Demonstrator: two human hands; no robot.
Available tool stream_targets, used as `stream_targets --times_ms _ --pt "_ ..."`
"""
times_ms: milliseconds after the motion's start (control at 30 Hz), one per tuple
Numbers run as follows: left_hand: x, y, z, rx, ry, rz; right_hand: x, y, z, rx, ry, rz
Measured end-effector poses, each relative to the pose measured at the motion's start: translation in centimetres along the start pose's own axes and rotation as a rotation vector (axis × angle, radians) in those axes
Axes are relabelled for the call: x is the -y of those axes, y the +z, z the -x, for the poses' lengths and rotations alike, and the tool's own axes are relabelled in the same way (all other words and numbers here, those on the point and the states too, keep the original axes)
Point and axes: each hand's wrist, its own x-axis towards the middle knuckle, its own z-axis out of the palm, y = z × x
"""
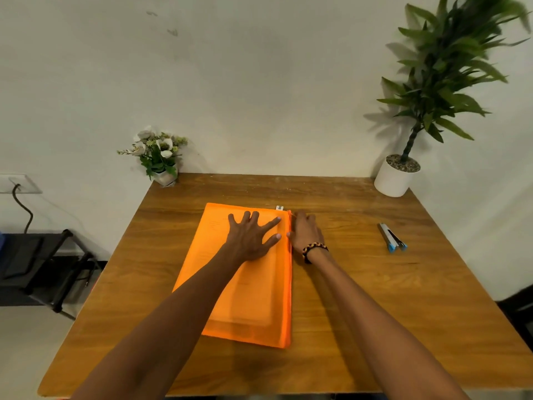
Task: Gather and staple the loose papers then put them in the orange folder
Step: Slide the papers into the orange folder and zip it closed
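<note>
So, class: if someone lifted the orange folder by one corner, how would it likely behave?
The orange folder looks thin and translucent, so it would probably sag. Papers showing through suggest slight weight. It lies flat, unlikely to roll.

folder [253, 298] mid-table [346, 327], stapler [392, 237] to its right

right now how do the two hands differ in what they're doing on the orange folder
The left hand lies flat on top of the orange folder with fingers spread, pressing it down; the right hand is curled at the folder's right edge near the far corner, apparently pinching something there, though the grip is too small to make out. The right wrist wears a braided bracelet; the left is bare. Both touch the folder on the wooden table.
</note>
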Motion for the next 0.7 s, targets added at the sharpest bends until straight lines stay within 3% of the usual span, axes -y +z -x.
stream_targets --times_ms 133,267,467,700 --pt "-1.2 0.2 -1.7 -0.028 -0.053 0.001 0.2 -0.6 -1.7 0.002 -0.036 0.075" --pt "-1.0 0.5 -2.9 0.036 0.006 0.000 0.7 -0.6 -3.0 -0.028 -0.043 0.163" --pt "-0.6 0.7 -3.4 0.084 0.064 0.222 0.1 -0.5 -4.4 -0.127 -0.153 0.028" --pt "-1.5 -0.9 -5.2 0.210 0.014 0.116 -0.9 0.1 -4.1 -0.202 -0.248 0.061"
